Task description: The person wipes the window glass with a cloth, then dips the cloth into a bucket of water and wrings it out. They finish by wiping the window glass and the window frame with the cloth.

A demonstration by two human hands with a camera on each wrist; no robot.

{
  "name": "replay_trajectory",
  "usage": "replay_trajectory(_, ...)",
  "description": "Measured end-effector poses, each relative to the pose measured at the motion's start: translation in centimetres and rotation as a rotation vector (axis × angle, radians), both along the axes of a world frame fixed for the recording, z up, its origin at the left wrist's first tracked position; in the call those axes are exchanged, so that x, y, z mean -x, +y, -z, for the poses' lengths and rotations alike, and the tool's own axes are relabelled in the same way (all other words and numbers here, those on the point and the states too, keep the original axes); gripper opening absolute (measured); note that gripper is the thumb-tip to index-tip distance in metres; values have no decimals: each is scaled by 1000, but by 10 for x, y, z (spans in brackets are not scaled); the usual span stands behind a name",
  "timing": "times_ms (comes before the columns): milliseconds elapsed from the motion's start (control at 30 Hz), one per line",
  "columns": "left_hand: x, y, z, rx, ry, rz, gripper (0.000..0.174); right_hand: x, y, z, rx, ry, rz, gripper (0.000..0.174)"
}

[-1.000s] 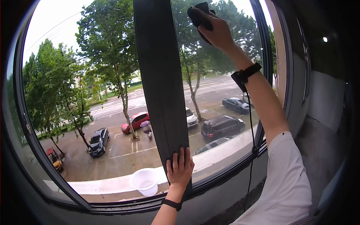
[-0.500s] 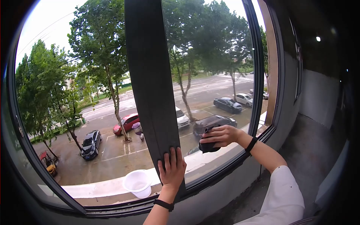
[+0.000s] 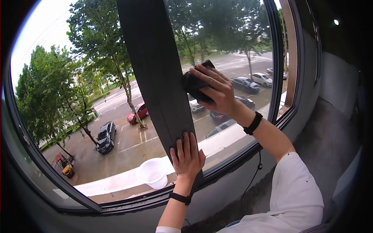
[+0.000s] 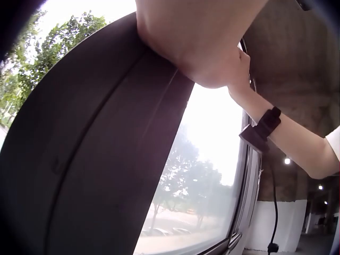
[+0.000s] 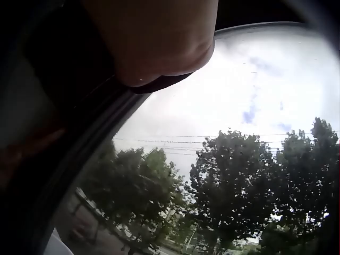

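Note:
In the head view my right hand point(image 3: 220, 93) holds a bunched black cloth point(image 3: 195, 86) against the right-hand window pane point(image 3: 225, 50), beside the dark window post point(image 3: 153, 73). Its fingers lie across the top of the cloth, with the thumb side below. My left hand point(image 3: 188, 157) rests on the lower part of that post, fingers spread and pointing up. The left wrist view shows the heel of the left hand point(image 4: 196, 48) against the post. In the right wrist view the heel of the right hand point(image 5: 164, 48) hides most of the cloth.
A white plastic basin point(image 3: 152, 173) stands on the outer ledge point(image 3: 112, 182) left of the post. A black cable point(image 3: 253, 178) hangs below the right wrist. The window's right frame point(image 3: 276, 58) borders the pane. Beyond the glass are parked cars and trees.
My right hand has come down from high on the pane with the cloth, swung low, then risen leftward to the post's edge. The left hand stays on the post.

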State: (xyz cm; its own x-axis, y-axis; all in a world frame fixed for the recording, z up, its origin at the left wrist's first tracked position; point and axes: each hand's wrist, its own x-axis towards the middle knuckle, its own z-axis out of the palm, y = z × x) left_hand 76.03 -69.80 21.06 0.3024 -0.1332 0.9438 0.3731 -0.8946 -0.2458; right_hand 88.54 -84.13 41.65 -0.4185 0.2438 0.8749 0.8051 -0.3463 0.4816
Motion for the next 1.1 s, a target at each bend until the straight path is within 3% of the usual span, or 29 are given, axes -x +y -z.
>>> replay_trajectory(100,3,-1,3,22,32,34,60,-2,-6,83,63,33,2,11)
replay_trajectory(200,2,-2,0,41,16,56,61,-4,-28,162,341,6,12,10)
replay_trajectory(300,2,0,1,33,28,66,60,-18,-58,183,680,-123,44,31)
replay_trajectory(333,1,0,1,23,32,70,60,-30,-67,177,792,-111,24,46)
replay_trajectory(400,1,0,1,24,28,50,59,-54,-87,146,889,-126,37,52)
replay_trajectory(433,1,0,2,20,30,47,59,-60,-97,117,812,-95,53,42)
replay_trajectory(500,-2,-1,2,6,6,17,56,-77,-116,53,385,-133,141,14)
replay_trajectory(567,-4,-2,1,-6,-17,-1,55,-93,-96,3,-341,205,24,32)
replay_trajectory(633,-5,-3,1,-27,-40,-21,55,-96,-83,-42,-546,396,-75,44)
replay_trajectory(767,-8,-3,3,-34,-60,-55,56,-87,-53,-89,-519,281,-29,52)
replay_trajectory(833,-12,-2,3,-34,-64,-57,58,-60,-35,-85,-411,235,-47,52)
replay_trajectory(900,-12,-1,4,-42,-94,-52,60,-43,-23,-61,-263,21,-11,52)
replay_trajectory(1033,-10,-2,3,-32,-81,-62,61,-19,-31,46,240,4,-61,42)
replay_trajectory(1100,-9,-2,2,-26,-87,-57,61,-41,-50,88,441,-222,16,35)
